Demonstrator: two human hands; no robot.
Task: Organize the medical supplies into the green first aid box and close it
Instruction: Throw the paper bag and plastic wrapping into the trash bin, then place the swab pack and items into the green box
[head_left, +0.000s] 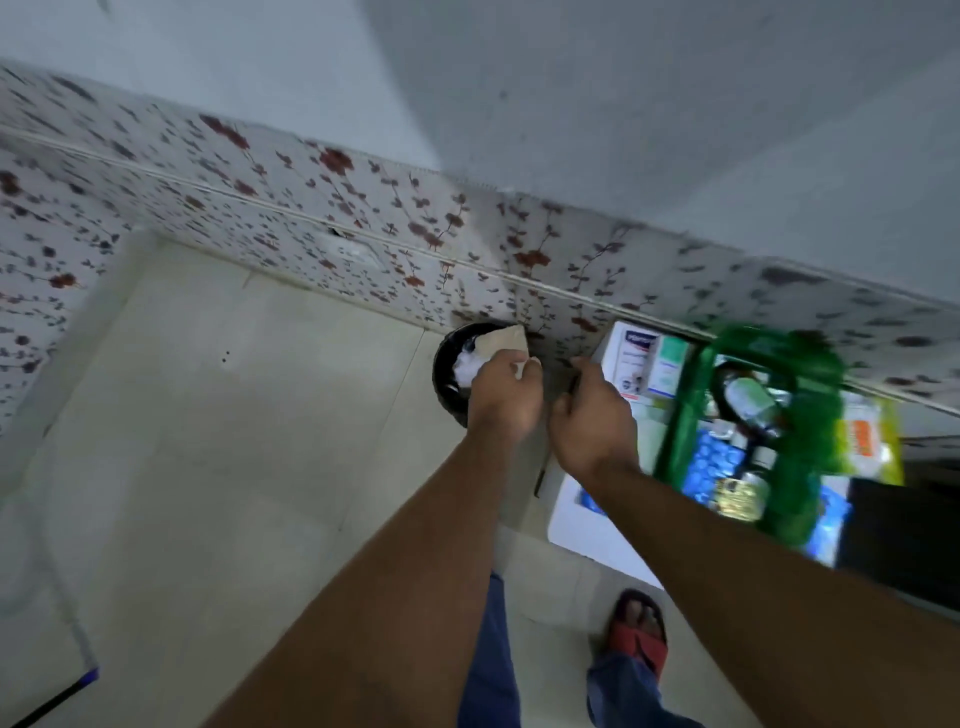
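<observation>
The green first aid box (680, 415) stands open on a white table at the right, blurred by motion, with blister packs, a bottle and other supplies inside. My left hand (504, 397) holds a beige piece of paper or card (501, 340) over a black bin (447, 364) on the floor by the wall. Just right of the bin, my right hand (592, 421) is curled; whether it holds anything is not clear. White medicine boxes (641, 364) stand behind the green box.
The white table (587, 525) has its corner close to my right forearm. A yellow-green packet (867, 441) lies at the far right. The flowered wall (311, 223) runs behind the bin. My feet, one in a red sandal (641, 634), stand on pale floor tiles.
</observation>
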